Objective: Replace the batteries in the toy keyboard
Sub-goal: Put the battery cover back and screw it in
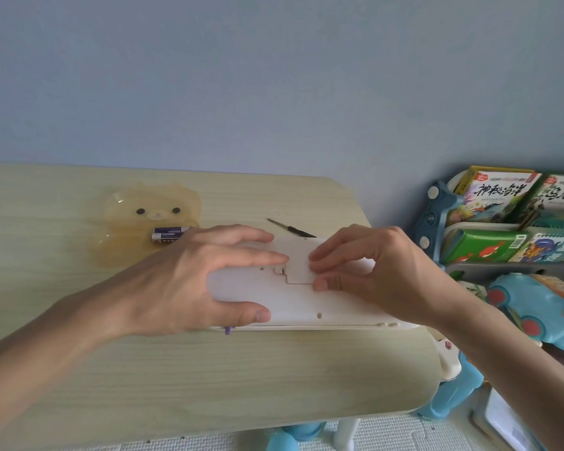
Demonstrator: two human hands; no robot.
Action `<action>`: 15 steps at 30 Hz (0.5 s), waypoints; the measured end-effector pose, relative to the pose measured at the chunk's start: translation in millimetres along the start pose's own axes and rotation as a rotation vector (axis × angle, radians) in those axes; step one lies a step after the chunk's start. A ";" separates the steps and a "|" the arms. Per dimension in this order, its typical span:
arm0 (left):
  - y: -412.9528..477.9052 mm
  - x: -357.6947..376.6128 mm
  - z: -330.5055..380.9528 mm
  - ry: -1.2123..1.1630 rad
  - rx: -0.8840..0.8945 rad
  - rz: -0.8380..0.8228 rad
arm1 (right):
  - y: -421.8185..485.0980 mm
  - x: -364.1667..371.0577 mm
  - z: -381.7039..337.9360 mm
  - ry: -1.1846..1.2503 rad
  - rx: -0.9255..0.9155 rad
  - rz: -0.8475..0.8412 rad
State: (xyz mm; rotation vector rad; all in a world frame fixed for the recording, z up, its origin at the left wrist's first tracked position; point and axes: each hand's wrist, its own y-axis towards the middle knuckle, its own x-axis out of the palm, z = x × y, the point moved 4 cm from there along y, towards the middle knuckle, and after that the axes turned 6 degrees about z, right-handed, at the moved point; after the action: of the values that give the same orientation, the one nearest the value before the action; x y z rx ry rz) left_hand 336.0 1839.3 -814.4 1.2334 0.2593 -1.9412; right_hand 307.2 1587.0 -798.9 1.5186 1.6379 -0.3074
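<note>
The left hand [189, 275] steadies the toy keyboard [293, 297], its grip spread flat; right hand [368, 265] fingertips pinch the battery cover [298, 266], seemingly seating it; screwing follows.

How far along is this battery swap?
The toy keyboard lies face down with its battery cover in place. The left hand steadies the body; the right hand presses on the cover. Two batteries sit in the bear tray, a screwdriver behind. Whether the cover is closing or opening is unclear.

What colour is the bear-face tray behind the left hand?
Translucent amber-yellow, with dark eyes; the bear-face tray shows in the head view.
</note>
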 end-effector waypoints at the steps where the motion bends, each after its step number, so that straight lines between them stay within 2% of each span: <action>1: -0.7 0.8 0.4 0.022 0.012 -0.012 | 0.2 0.0 -0.1 0.002 -0.003 0.001; 11: 1.6 3.5 -2.2 0.109 0.034 -0.051 | 0.9 1.1 0.9 -0.020 -0.010 -0.019; 15: 0.5 -0.6 -0.5 0.106 0.005 -0.098 | 7.9 -3.2 -4.3 -0.044 0.013 -0.108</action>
State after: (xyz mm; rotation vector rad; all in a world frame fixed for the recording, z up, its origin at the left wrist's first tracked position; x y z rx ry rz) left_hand 336.8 1839.6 -814.0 1.3519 0.3762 -1.9629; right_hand 312.2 1589.5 -791.2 1.4259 1.6896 -0.4082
